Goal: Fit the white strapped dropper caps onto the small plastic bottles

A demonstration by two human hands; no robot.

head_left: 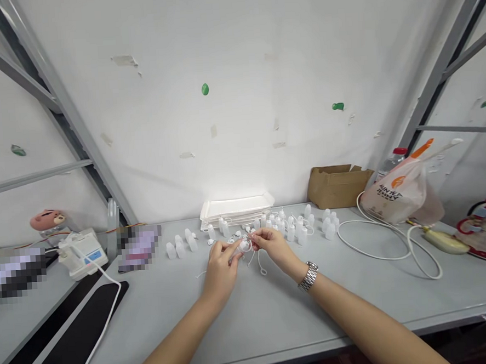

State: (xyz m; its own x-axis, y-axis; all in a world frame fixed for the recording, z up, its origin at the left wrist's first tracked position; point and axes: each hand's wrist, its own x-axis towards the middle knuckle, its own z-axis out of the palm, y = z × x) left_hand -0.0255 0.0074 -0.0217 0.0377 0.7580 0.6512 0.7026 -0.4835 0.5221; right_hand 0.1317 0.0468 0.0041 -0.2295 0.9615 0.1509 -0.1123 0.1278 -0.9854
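My left hand (222,264) and my right hand (274,247) meet over the middle of the grey table. Closed fingers of the left hand hold a small white bottle cap with a cord (244,246). In a pinch, my right hand grips the thin white cord just beside it. A looped cord end (263,271) hangs below the fingers. Behind the hands stand several small translucent bottles (291,233), some capped with cords attached. More bottles without caps stand to the left (180,247) and to the right (329,230). Loose white caps lie near my fingertips, partly hidden.
Stacked white trays (236,206) rest against the wall. A cardboard box (339,187), a plastic bag (396,194) and a coiled white cable (379,257) occupy the right side. A white power adapter (83,255), a blurred phone-like item (139,249) and a black mat (82,337) are left.
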